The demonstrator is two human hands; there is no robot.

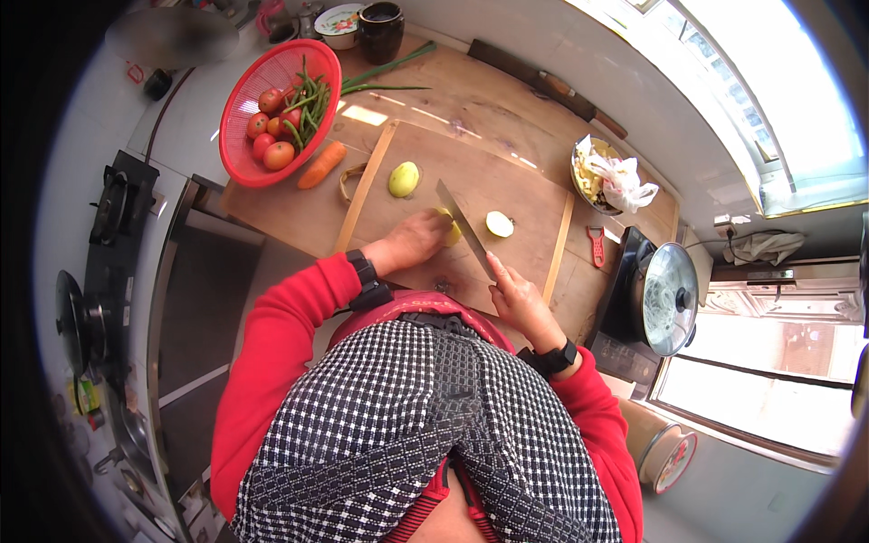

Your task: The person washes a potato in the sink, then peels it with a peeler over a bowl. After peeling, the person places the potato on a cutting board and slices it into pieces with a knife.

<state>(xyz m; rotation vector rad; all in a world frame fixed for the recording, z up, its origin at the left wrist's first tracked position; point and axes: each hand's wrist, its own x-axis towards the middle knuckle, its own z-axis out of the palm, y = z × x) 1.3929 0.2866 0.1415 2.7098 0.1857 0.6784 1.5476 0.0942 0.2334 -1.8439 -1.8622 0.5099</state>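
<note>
On the wooden cutting board (489,167), my left hand (415,241) is closed over a pale yellow-green vegetable piece (452,233), mostly hidden by its fingers. My right hand (525,304) grips a kitchen knife (466,223), whose blade slants up and left, right beside that piece. To the right of the blade lies a cut half (499,224) of the vegetable with a whitish face. Farther off, left of the knife, rests another rounded yellow-green one (404,179). I cannot tell its exact kind.
A red plastic basket (232,118) holds tomatoes and green beans, with a carrot (322,165) beside it. Green onions (389,71) lie behind. At the right are a bowl with scraps and a plastic bag (625,184), a red peeler (596,245) and a glass-lidded pan (668,299).
</note>
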